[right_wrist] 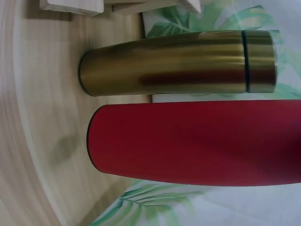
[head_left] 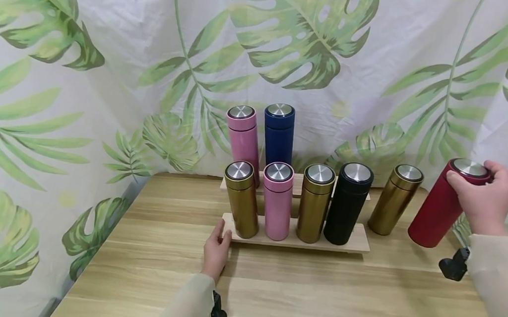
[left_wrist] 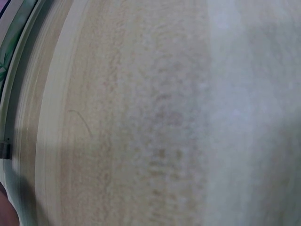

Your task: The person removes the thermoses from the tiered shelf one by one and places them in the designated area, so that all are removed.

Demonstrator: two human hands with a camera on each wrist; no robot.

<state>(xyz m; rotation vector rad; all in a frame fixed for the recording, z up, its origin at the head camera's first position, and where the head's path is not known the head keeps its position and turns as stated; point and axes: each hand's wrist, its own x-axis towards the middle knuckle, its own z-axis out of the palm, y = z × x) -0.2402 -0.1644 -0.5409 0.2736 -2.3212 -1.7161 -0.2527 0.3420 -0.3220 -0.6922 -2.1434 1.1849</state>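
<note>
My right hand (head_left: 493, 197) grips a red thermos bottle (head_left: 433, 212) around its upper end, thumb on the near side and fingers at the far side of the silver-topped lid. In the right wrist view the red bottle fills the middle, its base close over the table, beside a gold thermos bottle (right_wrist: 164, 66). At the left end of the front wooden shelf (head_left: 292, 241), my left hand (head_left: 216, 252) touches the board's corner with extended fingers. On that shelf stand a gold bottle (head_left: 243, 205), a pink one (head_left: 277, 207), another gold one (head_left: 313, 210) and a black one (head_left: 346, 210).
Behind, a second wooden step (head_left: 296, 184) bears a pink bottle (head_left: 243, 138) and a blue bottle (head_left: 279, 135). Right of the shelf a gold bottle (head_left: 395, 199) stands on the wooden table (head_left: 306, 292). A leaf-patterned cloth (head_left: 122, 68) hangs behind the table.
</note>
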